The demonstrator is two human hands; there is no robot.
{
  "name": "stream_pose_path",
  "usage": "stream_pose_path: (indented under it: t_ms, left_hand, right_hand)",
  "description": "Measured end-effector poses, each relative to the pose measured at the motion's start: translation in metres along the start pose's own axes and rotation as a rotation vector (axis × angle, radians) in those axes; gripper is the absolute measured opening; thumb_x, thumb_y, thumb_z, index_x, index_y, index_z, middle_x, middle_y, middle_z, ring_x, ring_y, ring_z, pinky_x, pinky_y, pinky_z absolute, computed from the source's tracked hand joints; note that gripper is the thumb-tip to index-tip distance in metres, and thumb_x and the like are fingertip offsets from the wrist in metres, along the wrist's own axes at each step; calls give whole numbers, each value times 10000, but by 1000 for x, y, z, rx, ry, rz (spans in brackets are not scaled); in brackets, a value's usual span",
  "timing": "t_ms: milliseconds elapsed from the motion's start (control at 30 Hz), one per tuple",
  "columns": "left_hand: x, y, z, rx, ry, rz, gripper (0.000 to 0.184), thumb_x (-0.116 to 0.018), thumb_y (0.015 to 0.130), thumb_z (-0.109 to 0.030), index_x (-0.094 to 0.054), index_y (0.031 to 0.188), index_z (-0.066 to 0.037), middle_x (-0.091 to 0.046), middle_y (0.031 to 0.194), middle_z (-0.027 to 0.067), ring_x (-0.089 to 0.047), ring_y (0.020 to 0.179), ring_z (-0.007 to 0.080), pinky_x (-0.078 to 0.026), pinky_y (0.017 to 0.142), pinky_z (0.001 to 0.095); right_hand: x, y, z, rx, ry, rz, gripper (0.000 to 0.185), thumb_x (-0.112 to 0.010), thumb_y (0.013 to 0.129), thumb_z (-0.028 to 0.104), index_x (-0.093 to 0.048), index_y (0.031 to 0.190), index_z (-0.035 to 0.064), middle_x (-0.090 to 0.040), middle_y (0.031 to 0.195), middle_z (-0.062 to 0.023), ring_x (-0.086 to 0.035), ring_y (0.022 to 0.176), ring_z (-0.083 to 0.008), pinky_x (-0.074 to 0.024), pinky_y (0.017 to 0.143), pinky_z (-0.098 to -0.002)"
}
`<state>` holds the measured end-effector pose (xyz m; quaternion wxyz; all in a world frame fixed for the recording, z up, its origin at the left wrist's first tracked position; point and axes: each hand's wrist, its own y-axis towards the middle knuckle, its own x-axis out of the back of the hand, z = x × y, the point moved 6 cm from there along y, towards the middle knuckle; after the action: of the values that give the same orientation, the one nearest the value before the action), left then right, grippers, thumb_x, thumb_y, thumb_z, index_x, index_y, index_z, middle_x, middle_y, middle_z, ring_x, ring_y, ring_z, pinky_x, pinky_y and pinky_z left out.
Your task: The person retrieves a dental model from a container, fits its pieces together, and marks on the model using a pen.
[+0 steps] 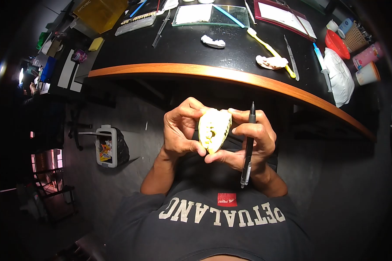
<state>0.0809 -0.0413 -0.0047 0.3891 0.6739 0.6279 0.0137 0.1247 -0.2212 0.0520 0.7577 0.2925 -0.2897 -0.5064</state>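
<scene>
A pale yellow plaster dental cast (214, 126) is held up in front of my chest, below the table's edge. My left hand (181, 129) grips its left side, with the thumb at the lower end and fingers at the top. On the other side, my right hand (256, 138) pinches it between thumb and fingertips. A black pen (249, 150) also sits among the fingers of my right hand, tip pointing away from me. Its shaft crosses in front of that hand and hides part of it.
Beyond the orange table edge (170, 68) lie a white dental piece (213, 41), a pinkish one (271, 63), a yellow toothbrush (265, 45) and a scalpel (291, 58). A red bowl (336, 43) and white bag (339, 80) are right; a waste bin (116, 148) stands on the floor left.
</scene>
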Motion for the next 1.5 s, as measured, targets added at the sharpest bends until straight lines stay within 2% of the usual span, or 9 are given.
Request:
stream_pose_path:
  t_ms: [100, 433, 467, 600, 900, 1300, 1500]
  left_hand:
    - [0, -1, 1, 30, -4, -22, 754, -1043, 630, -153, -700, 1287, -17, -653, 1209, 160, -675, 1184, 276, -564, 1042, 408]
    - [-1, -2, -2, 0, 152, -83, 794, -1051, 597, -283, -709, 1258, -8, -665, 1138, 120, -679, 1091, 202, -582, 971, 346]
    - [-3, -2, -3, 1, 166, -101, 799, -1054, 587, -294, -715, 1250, -7, -665, 1129, 110, -667, 1034, 175, -576, 911, 319]
    - [-5, -1, -5, -9, 201, -115, 809, -1060, 565, -302, -723, 1240, -10, -670, 1120, 100, -636, 950, 144, -536, 818, 276]
    - [-3, -1, -9, -25, 263, -116, 796, -1061, 555, -300, -734, 1222, -14, -684, 1112, 92, -629, 933, 129, -531, 801, 261]
    - [-4, 0, -12, 8, 246, -95, 777, -1055, 606, -252, -723, 1255, 13, -692, 1137, 125, -688, 996, 158, -585, 833, 278]
    - [-3, -1, -11, -21, 285, -106, 763, -1057, 603, -261, -730, 1238, 7, -693, 1131, 119, -674, 997, 150, -567, 819, 265]
  right_hand:
    - [0, -1, -2, -9, -14, -28, 731, -1036, 505, 503, -652, 950, 68, -716, 1055, -167, -730, 855, -223, -614, 687, -329]
    - [-1, -9, -17, -61, 96, -36, 746, -1040, 505, 493, -640, 959, 56, -708, 1041, -164, -746, 908, -236, -636, 728, -333]
    - [-1, -10, -18, -77, 110, -40, 749, -1040, 506, 492, -636, 961, 54, -708, 1043, -166, -748, 910, -236, -638, 725, -328]
    - [-4, -12, -22, -88, 148, -50, 754, -1041, 510, 477, -622, 964, 45, -695, 1062, -166, -754, 934, -238, -651, 728, -317]
    - [-7, -13, -25, -64, 178, -60, 771, -1034, 513, 496, -617, 965, 31, -685, 1054, -162, -759, 932, -242, -663, 714, -308]
    - [-6, -12, -22, -60, 145, -59, 765, -1035, 522, 491, -617, 967, 31, -687, 1056, -165, -761, 926, -248, -655, 702, -321]
    - [-7, -13, -23, -64, 151, -70, 768, -1040, 508, 485, -622, 969, 36, -689, 1057, -158, -758, 916, -232, -649, 704, -304]
